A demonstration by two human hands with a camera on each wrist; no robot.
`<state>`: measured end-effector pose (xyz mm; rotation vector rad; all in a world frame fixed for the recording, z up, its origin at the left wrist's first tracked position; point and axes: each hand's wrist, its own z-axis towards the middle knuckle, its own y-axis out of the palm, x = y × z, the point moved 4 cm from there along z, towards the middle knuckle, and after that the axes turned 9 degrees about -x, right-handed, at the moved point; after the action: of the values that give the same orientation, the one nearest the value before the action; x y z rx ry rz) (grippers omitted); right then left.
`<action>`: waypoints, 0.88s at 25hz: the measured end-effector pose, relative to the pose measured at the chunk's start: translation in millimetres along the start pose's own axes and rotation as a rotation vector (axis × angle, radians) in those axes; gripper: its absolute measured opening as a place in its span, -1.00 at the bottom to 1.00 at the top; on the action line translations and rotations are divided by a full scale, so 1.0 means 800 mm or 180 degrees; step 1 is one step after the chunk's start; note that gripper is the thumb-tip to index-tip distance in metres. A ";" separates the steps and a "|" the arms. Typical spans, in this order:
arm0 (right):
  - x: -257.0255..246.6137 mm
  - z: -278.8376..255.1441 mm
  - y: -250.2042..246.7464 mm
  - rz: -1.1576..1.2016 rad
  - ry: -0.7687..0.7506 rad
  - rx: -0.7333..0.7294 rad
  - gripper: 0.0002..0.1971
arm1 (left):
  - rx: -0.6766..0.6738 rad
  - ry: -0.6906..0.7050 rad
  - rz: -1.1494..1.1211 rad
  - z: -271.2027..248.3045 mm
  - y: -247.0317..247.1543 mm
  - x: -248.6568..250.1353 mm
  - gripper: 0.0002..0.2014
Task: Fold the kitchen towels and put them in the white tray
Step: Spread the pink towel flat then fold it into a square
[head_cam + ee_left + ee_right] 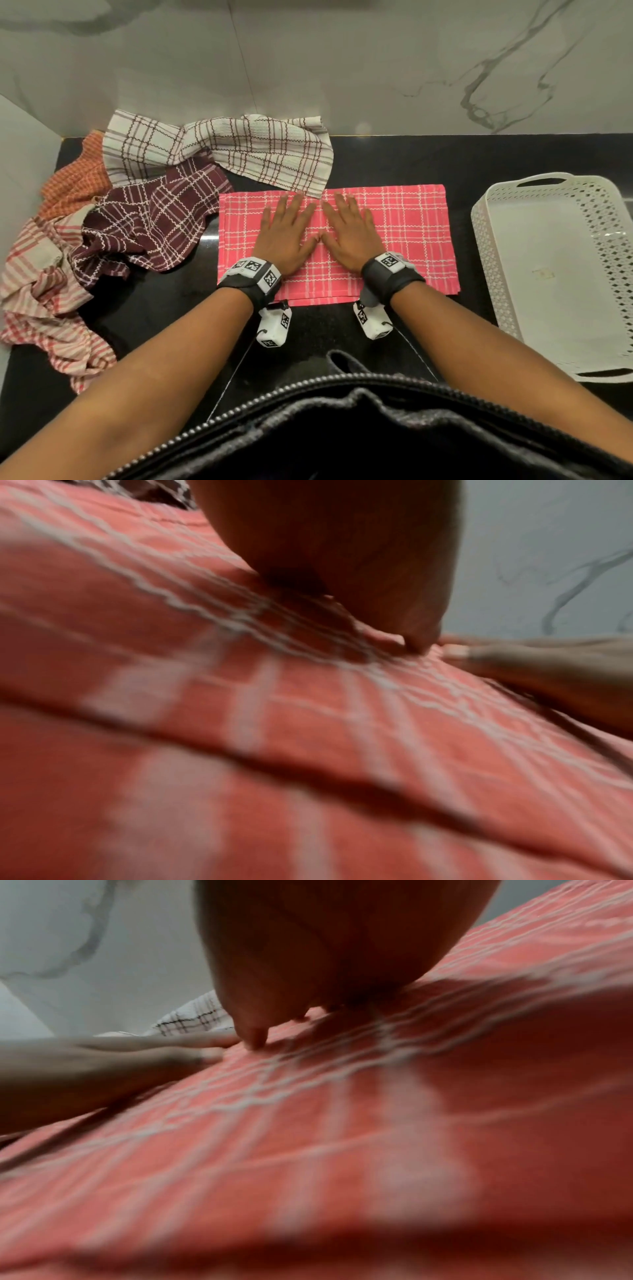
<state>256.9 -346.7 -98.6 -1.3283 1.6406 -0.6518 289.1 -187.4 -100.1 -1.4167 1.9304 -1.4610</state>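
Observation:
A pink checked towel (411, 233) lies folded into a wide rectangle on the black counter (178, 298). My left hand (286, 229) and right hand (349, 229) lie flat on its middle, side by side, fingers straight and thumbs touching. Both wrist views show the pink towel (240, 723) (342, 1137) close up and blurred, with the palm above it and the other hand's fingers alongside. The white tray (544, 274) stands to the right with nothing in it.
Several unfolded towels lie heaped at the left: a white checked towel (219, 147) whose corner overlaps the pink one, a maroon towel (154, 219), an orange towel (78, 174) and a red-striped towel (44, 301). A marble wall (342, 68) rises behind.

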 end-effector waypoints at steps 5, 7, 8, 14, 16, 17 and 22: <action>0.088 -0.010 -0.019 0.0001 0.0615 0.0257 -0.13 | 0.0132 -0.0438 0.0088 -0.021 -0.005 -0.060 -0.16; 0.104 -0.012 -0.020 -0.0015 0.0648 0.0225 -0.10 | 0.0137 -0.0451 0.0143 -0.024 -0.006 -0.065 -0.15; 0.106 -0.011 -0.020 -0.0026 0.0615 0.0191 -0.10 | 0.0126 -0.0447 0.0151 -0.023 -0.005 -0.066 -0.14; 0.107 -0.006 -0.021 -0.0057 0.0574 0.0112 -0.09 | -0.0012 -0.0458 0.0162 -0.019 -0.003 -0.066 -0.12; 0.107 -0.007 -0.020 -0.0076 0.0550 0.0112 -0.09 | -0.0018 -0.0478 0.0183 -0.021 -0.003 -0.066 -0.11; 0.106 -0.006 -0.020 -0.0068 0.0543 0.0112 -0.09 | -0.0022 -0.0487 0.0178 -0.020 -0.003 -0.065 -0.10; 0.107 -0.005 -0.023 -0.0076 0.0547 0.0131 -0.10 | 0.0017 -0.0482 0.0146 -0.014 -0.005 -0.065 -0.09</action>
<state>260.4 -434.0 -108.2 -1.2935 1.7403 -0.8293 306.2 -137.0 -106.3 -1.4272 1.8523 -1.2982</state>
